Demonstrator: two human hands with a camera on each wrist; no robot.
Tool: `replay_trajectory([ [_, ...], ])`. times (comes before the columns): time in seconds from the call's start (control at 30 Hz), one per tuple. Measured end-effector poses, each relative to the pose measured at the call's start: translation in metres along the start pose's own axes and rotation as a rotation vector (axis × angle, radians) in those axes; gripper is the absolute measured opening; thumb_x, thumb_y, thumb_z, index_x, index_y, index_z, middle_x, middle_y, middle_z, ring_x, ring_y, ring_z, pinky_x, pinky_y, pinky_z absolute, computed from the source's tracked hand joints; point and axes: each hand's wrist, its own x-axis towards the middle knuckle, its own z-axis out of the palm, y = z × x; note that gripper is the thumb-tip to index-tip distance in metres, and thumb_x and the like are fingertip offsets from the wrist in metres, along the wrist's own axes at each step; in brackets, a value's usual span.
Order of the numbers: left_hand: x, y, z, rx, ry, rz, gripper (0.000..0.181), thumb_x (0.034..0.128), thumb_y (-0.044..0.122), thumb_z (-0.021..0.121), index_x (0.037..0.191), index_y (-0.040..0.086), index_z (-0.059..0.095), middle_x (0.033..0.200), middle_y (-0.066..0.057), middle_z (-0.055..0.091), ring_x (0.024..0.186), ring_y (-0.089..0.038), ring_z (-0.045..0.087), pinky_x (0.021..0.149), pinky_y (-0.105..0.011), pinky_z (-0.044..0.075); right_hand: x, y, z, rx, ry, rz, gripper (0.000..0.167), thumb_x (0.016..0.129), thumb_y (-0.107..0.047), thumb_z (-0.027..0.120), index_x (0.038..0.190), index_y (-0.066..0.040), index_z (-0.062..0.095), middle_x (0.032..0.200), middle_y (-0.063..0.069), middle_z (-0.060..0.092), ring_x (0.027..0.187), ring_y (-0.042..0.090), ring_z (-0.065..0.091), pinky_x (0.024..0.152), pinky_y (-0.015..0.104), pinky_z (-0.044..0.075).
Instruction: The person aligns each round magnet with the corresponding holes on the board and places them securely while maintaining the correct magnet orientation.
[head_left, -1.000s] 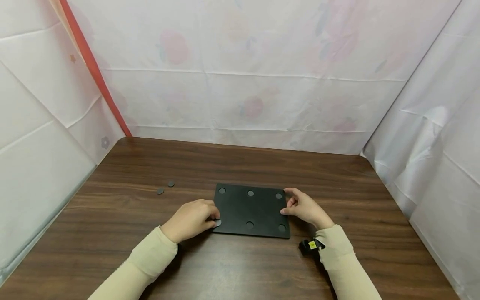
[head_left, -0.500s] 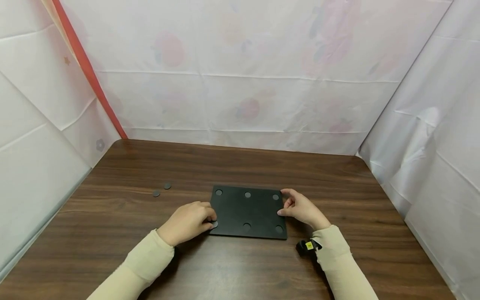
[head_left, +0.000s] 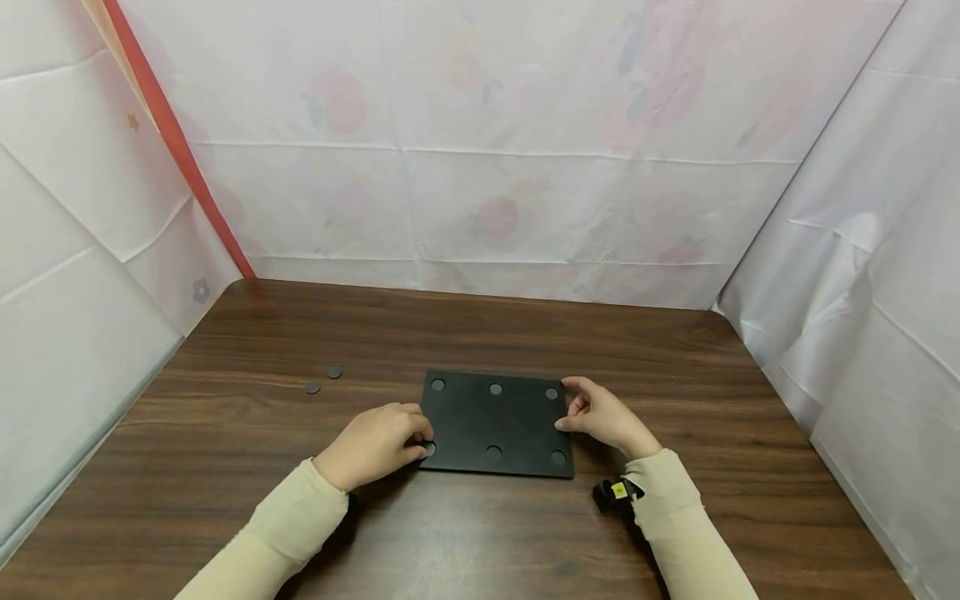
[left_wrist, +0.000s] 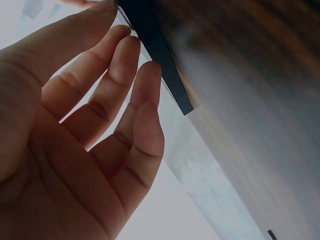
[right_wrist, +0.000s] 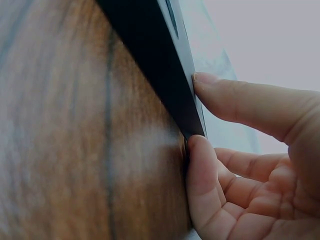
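Observation:
A flat black board [head_left: 487,421] with round recesses along its long edges lies on the table. At its near left corner, the curled thumb and fingers of my left hand [head_left: 378,446] hold a small grey disc [head_left: 431,449] at a recess. The left wrist view shows that hand [left_wrist: 75,115] at the board's edge, with the disc out of sight. My right hand [head_left: 606,419] grips the board's right side. In the right wrist view, the thumb [right_wrist: 240,100] is on the board's face and the index finger [right_wrist: 202,165] is against its edge.
Two loose grey discs, a nearer one [head_left: 312,387] and a farther one [head_left: 335,372], lie left of the board on the brown wooden table [head_left: 465,542]. A black device with a yellow label [head_left: 618,491] sits at the right wrist. White curtains [head_left: 480,167] stand behind the table.
The disc under my left fingers looked lighter and raised before, and now lies flatter in the corner recess. Both hands keep their places on the board; the head view has shifted slightly.

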Motion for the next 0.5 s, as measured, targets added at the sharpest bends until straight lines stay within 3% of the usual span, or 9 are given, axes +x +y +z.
replay_trajectory([
  [0.27, -0.002, -0.004, -0.002, -0.083, -0.007, -0.053, 0.012, 0.0869, 0.028, 0.075, 0.097, 0.022, 0.074, 0.09, 0.013, 0.062, 0.077, 0.0, 0.058, 0.066, -0.022, 0.05, -0.001, -0.001, 0.001, -0.002, -0.003, -0.005, 0.073, 0.082, -0.012, 0.078, 0.145, -0.006, 0.041, 0.085, 0.007, 0.057, 0.068, 0.019, 0.048, 0.06, 0.031, 0.041],
  [0.5, -0.006, -0.015, -0.019, -0.087, 0.059, -0.095, 0.014, 0.0897, 0.026, 0.072, 0.101, 0.018, 0.074, 0.093, 0.012, 0.064, 0.085, -0.005, 0.063, 0.073, -0.027, 0.053, -0.001, -0.001, 0.0, 0.002, 0.002, 0.004, 0.073, 0.082, -0.012, 0.078, 0.145, -0.006, 0.04, 0.086, 0.008, 0.056, 0.068, 0.019, 0.048, 0.061, 0.031, 0.041],
])
